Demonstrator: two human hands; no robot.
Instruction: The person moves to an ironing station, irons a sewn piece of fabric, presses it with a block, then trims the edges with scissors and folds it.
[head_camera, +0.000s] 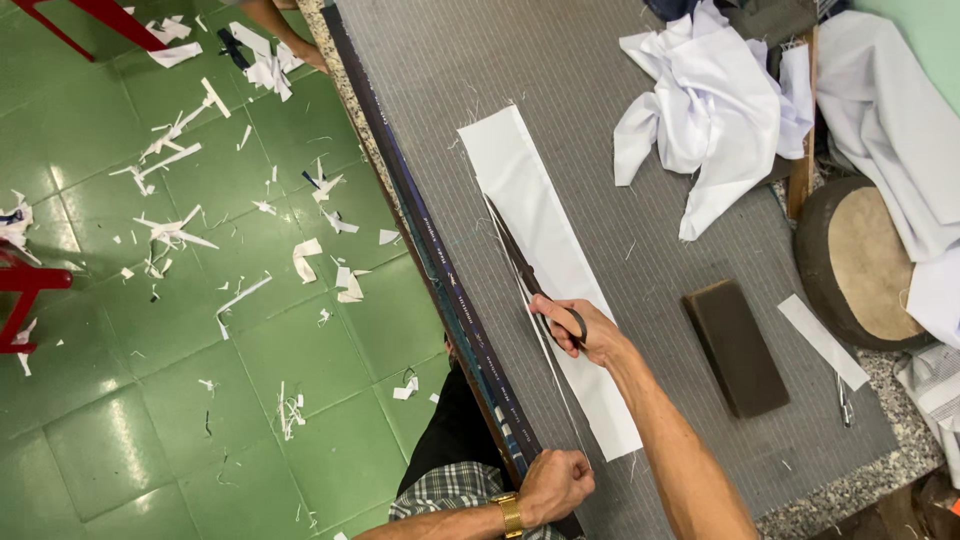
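Observation:
A long white fabric strip (540, 220) lies lengthwise on the grey striped table cover (610, 120). My right hand (590, 335) grips dark scissors (520, 265), whose blades run along the strip's left edge and point away from me. A thin trimmed sliver hangs loose beside the blades. My left hand (553, 485), with a gold watch on its wrist, is closed in a fist at the near end of the strip, by the table's edge; whether it pinches the cloth is hidden.
A dark rectangular block (736, 347) sits right of the strip. Crumpled white cloth (710, 100) is piled at the far right, next to a round wooden block (865, 265). White scraps litter the green tiled floor (200, 300). Another person's arm (285, 35) shows at the top.

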